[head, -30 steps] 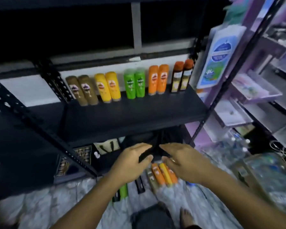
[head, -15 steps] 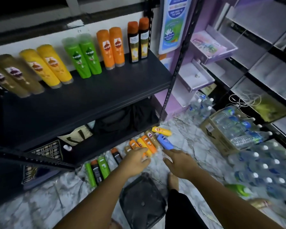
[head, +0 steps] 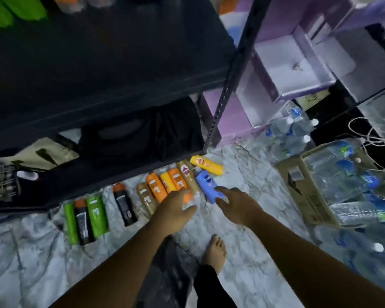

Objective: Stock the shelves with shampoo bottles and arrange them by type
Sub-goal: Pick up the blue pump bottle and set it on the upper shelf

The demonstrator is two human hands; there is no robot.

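**Down by the blue bottle**

Right hand [head: 236,205], fingers stretched, touches the near end of the blue bottle [head: 206,182] on the floor [head: 242,165]. Just left of that bottle, the left hand [head: 176,208] covers an orange bottle [head: 176,180] at its end — grip too blurred to tell.

The marble floor [head: 242,165] carries shampoo bottles [head: 156,187] lying flat (green, black, tan, orange, yellow, blue), ahead of the left hand [head: 176,210] and right hand [head: 238,207].

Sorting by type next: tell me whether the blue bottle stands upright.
No, the blue bottle lies flat on the floor by the right hand.
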